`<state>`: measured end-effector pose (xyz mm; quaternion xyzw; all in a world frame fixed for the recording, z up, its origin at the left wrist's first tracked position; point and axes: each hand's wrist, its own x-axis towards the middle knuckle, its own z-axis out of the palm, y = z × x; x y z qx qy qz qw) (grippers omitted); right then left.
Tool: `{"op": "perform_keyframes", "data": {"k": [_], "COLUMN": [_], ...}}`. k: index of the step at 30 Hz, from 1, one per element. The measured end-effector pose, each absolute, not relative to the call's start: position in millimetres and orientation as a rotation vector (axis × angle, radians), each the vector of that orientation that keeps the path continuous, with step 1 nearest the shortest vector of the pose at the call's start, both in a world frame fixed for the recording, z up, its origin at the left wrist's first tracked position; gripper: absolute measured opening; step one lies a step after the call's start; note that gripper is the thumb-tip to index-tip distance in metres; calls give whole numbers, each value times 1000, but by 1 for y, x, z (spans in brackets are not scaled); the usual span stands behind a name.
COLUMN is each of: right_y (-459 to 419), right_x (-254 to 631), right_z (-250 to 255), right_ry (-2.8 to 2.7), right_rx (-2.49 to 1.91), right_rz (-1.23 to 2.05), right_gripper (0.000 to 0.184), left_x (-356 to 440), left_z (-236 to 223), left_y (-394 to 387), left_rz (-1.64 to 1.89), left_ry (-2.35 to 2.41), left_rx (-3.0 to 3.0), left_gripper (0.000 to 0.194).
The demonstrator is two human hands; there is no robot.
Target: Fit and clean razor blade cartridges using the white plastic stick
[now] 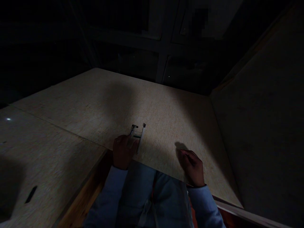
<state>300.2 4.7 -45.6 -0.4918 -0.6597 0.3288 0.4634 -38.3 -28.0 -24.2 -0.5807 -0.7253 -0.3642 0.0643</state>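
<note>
In dim light, my left hand [123,151] rests on a large chipboard panel [99,104], its fingers laid over a small metal square or marking gauge [139,136] that lies flat on the board. My right hand [193,167] is closed in a pinch around a thin pencil-like tool [187,155], its tip on the board to the right of the gauge. Both arms wear light blue sleeves.
A second chipboard panel [40,158] lies at the left with a small dark slot [31,194] in it. An upright board [263,126] walls off the right side. A wooden edge [87,190] shows below the panels. The background is dark.
</note>
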Motion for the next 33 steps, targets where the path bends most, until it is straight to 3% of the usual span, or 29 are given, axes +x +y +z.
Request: {"op": "perform_keyframes", "data": {"k": [4,14,25,33], "right_y": [4,0,2,2], "right_x": [302,297,299,297], "right_z": [-45,-32,-36,-34], "right_ry": [-1637,-1616,-1658,-1662], "right_rx": [-1237,-1270,-1247,-1236], "right_rz": [803,779,766,751], "right_gripper": [28,30,30,32], "left_x": [-48,-59,-60,-53], "left_z": [-27,-9,-7,-13], "left_y": [-24,-10,-10,19], "left_rz": [-1116,-717,-1323,-846], "left_ry": [-2254,-2701,-2561,-2699], "left_rx": [-1744,-1816,-1753,-1717], "left_gripper": [30,29,33,26]}}
